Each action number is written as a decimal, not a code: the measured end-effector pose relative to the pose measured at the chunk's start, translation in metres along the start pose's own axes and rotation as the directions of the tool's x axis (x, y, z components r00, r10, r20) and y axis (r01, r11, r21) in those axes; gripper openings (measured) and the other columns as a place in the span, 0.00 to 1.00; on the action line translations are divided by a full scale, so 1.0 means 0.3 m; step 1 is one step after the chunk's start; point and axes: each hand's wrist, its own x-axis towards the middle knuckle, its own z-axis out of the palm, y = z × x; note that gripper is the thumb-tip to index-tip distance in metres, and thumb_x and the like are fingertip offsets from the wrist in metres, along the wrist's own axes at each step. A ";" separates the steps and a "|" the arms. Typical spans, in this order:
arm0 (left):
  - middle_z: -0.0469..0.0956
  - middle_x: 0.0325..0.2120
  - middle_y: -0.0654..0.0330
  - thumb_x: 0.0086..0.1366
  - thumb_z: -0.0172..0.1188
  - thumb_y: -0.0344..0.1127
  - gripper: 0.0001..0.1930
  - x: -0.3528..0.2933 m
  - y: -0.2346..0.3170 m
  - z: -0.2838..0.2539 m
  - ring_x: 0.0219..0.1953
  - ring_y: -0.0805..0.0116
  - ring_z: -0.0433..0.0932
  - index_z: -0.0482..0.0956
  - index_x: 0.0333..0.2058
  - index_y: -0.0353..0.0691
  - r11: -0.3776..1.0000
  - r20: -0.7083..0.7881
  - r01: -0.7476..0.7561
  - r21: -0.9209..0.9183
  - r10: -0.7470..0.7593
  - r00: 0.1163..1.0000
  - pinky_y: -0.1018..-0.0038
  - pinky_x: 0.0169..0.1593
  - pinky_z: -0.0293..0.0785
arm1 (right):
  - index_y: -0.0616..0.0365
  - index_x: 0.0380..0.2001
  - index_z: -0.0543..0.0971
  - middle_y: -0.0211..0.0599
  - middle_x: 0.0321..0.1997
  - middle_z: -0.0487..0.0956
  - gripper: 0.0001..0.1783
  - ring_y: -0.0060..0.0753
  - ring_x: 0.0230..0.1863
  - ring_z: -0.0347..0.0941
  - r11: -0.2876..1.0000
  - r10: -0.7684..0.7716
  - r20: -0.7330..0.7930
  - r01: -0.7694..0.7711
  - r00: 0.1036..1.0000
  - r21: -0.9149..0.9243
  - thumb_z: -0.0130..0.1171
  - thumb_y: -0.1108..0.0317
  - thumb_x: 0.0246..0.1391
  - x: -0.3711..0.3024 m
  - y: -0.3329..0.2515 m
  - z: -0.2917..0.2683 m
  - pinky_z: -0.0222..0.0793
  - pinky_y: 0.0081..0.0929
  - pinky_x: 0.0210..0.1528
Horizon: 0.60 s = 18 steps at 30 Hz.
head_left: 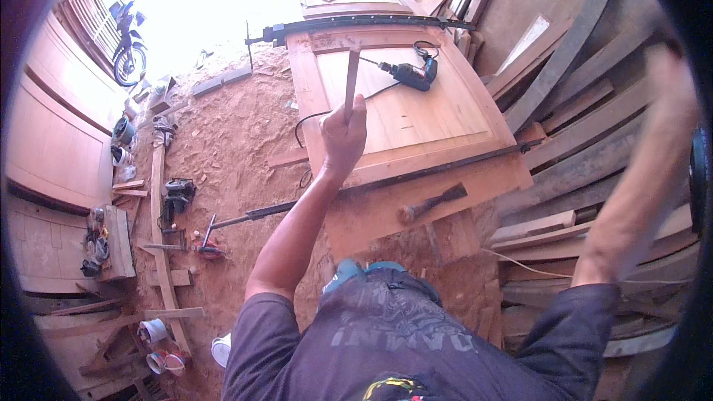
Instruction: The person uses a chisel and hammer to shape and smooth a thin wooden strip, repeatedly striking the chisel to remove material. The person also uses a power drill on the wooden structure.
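My left hand [344,134] is closed round a narrow, flat brown strip [351,78], which points up and away above the door. Whether the strip is wood or metal I cannot tell. Beneath it lies a panelled wooden door [408,122] with a bare, pale surface. A dark power drill [416,74] with a long bit rests on the panel, its cable trailing left. Far to the right, my right hand [667,67] is raised and smeared by motion, so its fingers and anything in them are unclear. A dark tool with a flared end [434,203] lies on the nearest board.
Two long dark bar clamps cross the door, one far [371,22] and one near [401,172]. Stacked planks [594,156] line the right wall. Sawdust covers the floor [238,126]. At left are a power tool [178,197], buckets [154,330] and a motorbike [128,48].
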 end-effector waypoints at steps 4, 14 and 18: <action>0.58 0.12 0.69 0.74 0.57 0.40 0.24 -0.030 -0.039 -0.097 0.18 0.81 0.57 0.68 0.18 0.33 0.994 -0.018 0.013 0.109 -0.011 1.000 0.69 0.21 0.55 | 0.55 0.56 0.80 0.37 0.48 0.85 0.19 0.41 0.45 0.81 0.994 -0.046 0.687 -0.037 0.725 0.106 0.60 0.66 0.62 -0.182 -0.287 0.127 0.74 0.38 0.53; 0.58 0.14 0.72 0.75 0.56 0.43 0.27 0.006 -0.020 0.017 0.20 0.82 0.56 0.64 0.17 0.38 0.998 0.019 -0.009 -0.058 0.010 1.000 0.72 0.22 0.52 | 0.59 0.48 0.82 0.43 0.41 0.84 0.15 0.42 0.42 0.80 0.999 -0.036 0.002 0.037 0.999 -0.028 0.65 0.66 0.60 -0.024 -0.012 -0.061 0.74 0.36 0.49; 0.58 0.13 0.71 0.75 0.56 0.43 0.26 0.002 -0.016 -0.071 0.20 0.82 0.57 0.65 0.17 0.37 0.996 -0.034 -0.015 0.083 0.017 0.999 0.71 0.22 0.53 | 0.60 0.48 0.81 0.43 0.38 0.83 0.14 0.41 0.40 0.80 0.992 -0.110 0.550 0.129 0.828 0.003 0.65 0.67 0.59 -0.272 -0.231 0.233 0.74 0.37 0.48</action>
